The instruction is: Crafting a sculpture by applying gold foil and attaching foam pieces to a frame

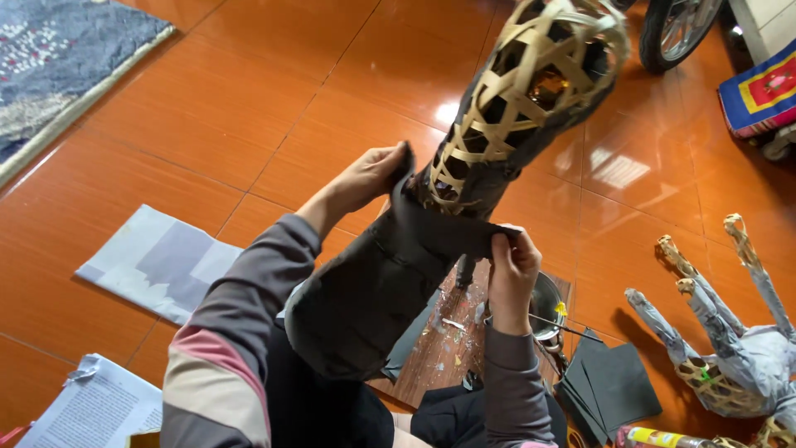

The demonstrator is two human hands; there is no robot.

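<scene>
my left hand [369, 176] and right hand [510, 265] pinch a dark paper strip [444, 232] against the woven bamboo frame [522, 99]; i'd pull it taut, smoothing without wrinkles.

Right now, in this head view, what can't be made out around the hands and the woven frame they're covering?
- Woven bamboo frame: its top is cut off by the upper edge.
- Its lower half: hidden under dark paper.
- Left hand: fingertips hidden behind the paper's edge.
- Right hand: the paper hides what its fingertips pinch.
- Metal bowl: mostly hidden behind the right hand; contents unclear.
- Wheel: cut off at the top.
</scene>
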